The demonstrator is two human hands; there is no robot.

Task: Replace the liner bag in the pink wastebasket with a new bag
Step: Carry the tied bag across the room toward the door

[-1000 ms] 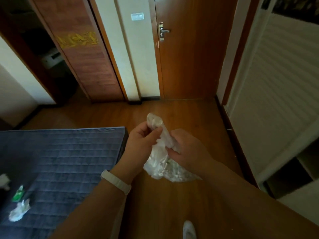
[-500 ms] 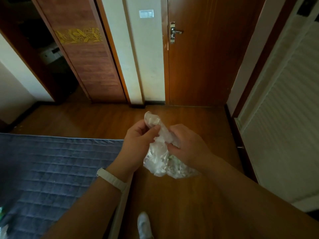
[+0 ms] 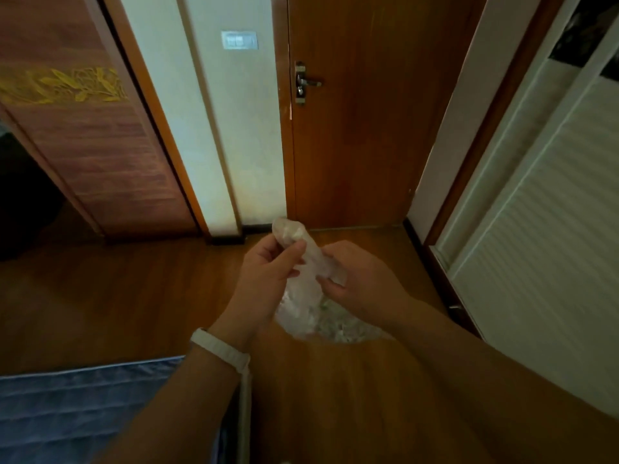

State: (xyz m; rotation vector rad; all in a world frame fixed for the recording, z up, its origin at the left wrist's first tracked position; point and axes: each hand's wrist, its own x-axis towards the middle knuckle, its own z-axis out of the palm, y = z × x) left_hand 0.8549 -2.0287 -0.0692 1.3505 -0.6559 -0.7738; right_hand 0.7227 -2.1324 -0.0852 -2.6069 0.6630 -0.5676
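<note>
Holding a crumpled, filled clear plastic liner bag: left hand and right hand are gripping its twisted neck; removal apparently done, pink wastebasket unseen, relining outstanding.

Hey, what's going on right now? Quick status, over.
Left hand and right hand both gripping twisted neck of clear plastic bag. Bag holds trash, hangs above wood floor. Pink wastebasket not in view. Nothing in the way.

Both forearms are bare — no sleeve reaches into view on either side. The left hand has a plain white band around its wrist, smooth and narrow, with no face or markings that can be made out. The right hand wears nothing — no ring, no band.
</note>
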